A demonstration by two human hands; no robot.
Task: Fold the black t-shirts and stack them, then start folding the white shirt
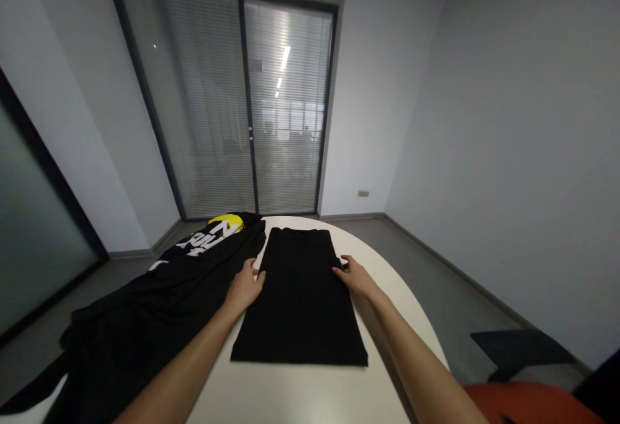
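A black garment (301, 301), folded into a long flat panel, lies on the white table in front of me. My left hand (245, 287) is at its left edge, the thumb touching the cloth and the fingers apart from it. On the opposite side, my right hand (357, 278) has thumb and forefinger closed on the right edge, where a bit of cloth stands up between them. Left of the panel, a second black garment (159, 307) with white lettering and a yellow print is spread loosely and hangs past the table's side.
The round white table (271, 392) has a curved edge on the right. An orange chair seat (527, 404) and a dark armrest (523, 348) stand at the lower right. Glass panels with blinds (290, 120) and grey walls lie beyond the table.
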